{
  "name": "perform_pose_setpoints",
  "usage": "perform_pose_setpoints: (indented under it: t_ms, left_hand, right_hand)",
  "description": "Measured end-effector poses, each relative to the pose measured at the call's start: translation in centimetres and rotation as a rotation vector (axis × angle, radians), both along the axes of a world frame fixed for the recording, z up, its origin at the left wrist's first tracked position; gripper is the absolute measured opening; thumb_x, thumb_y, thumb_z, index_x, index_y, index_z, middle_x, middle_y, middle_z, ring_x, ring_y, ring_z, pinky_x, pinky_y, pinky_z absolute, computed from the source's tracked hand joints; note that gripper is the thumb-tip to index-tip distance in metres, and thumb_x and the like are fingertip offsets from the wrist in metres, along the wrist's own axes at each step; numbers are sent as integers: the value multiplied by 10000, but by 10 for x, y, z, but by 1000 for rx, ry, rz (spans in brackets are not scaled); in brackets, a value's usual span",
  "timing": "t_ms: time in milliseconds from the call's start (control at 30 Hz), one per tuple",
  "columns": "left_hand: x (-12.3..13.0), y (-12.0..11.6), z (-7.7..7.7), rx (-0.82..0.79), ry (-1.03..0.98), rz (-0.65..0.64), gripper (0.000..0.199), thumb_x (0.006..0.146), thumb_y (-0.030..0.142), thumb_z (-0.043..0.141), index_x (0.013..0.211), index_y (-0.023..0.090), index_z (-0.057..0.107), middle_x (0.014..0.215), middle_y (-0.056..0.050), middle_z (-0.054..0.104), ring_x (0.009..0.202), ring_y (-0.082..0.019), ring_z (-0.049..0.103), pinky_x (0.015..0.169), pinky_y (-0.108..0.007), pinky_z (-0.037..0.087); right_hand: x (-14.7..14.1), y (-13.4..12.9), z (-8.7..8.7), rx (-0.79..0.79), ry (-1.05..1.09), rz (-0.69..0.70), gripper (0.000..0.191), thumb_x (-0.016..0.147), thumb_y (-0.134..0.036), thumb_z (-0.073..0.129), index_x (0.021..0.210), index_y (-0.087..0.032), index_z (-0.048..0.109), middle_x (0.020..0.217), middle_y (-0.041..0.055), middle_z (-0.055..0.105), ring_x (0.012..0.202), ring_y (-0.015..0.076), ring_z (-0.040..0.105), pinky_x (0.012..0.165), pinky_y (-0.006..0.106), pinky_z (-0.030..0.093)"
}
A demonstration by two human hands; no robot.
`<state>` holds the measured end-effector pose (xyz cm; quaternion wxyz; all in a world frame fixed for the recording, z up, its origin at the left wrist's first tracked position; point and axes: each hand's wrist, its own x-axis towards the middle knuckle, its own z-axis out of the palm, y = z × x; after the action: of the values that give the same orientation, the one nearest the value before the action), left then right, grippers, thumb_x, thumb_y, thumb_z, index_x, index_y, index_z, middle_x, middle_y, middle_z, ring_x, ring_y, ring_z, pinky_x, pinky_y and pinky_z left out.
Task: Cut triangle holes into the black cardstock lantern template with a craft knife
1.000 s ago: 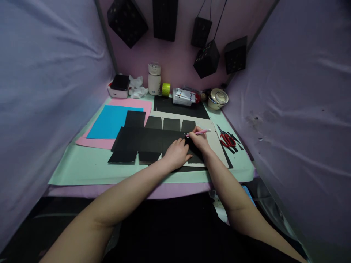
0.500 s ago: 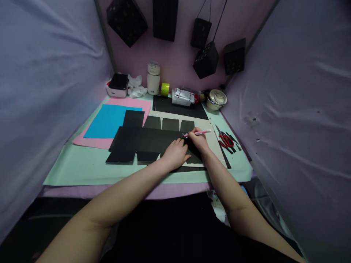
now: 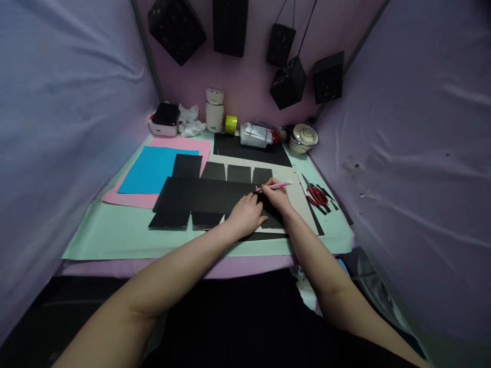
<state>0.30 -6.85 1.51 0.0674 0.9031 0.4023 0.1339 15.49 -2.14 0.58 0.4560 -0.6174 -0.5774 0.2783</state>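
Dark boxes [image 3: 177,31] are hung across the top of the frame, two by visible cords [image 3: 308,25]. Left of upper centre, crumpled tissue [image 3: 192,128] is set between a dark-topped pale case [image 3: 164,129] and a white bottle [image 3: 215,115]. A yellow roll [image 3: 230,125] and a lidded bowl [image 3: 303,140] are placed farther right. Both sides are walled by pale fabric [image 3: 69,102].

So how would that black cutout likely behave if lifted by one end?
The cutout is broad with thin edges, so it's probably light and would likely sag. Its flaps, parted by gaps, may bend first. The left hand lying on it would probably pin that part.
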Motion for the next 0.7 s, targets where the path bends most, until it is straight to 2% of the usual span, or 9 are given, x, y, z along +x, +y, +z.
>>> perform_pose_setpoints:
  t_ms: [333,700]
  left_hand:
    - [0,1,-1,11,-7,-2,412,900,386,594,1219,126,602,1306,-184,561,1254,-336,493,1070,-479,381]
    - [0,0,0,1,29,-3,455,902,406,599,1214,75,605,1320,-210,542,1272,-343,474,1089,-455,366]
  right_hand:
    - [0,1,0,6,0,6,160,689,-325,560,600,-224,474,597,-50,514,625,135,469,599,267,355]
    - [2,2,-2,4,-14,6,155,695,-320,566,606,-222,485,595,-49,519,620,135,474,597,265,356]
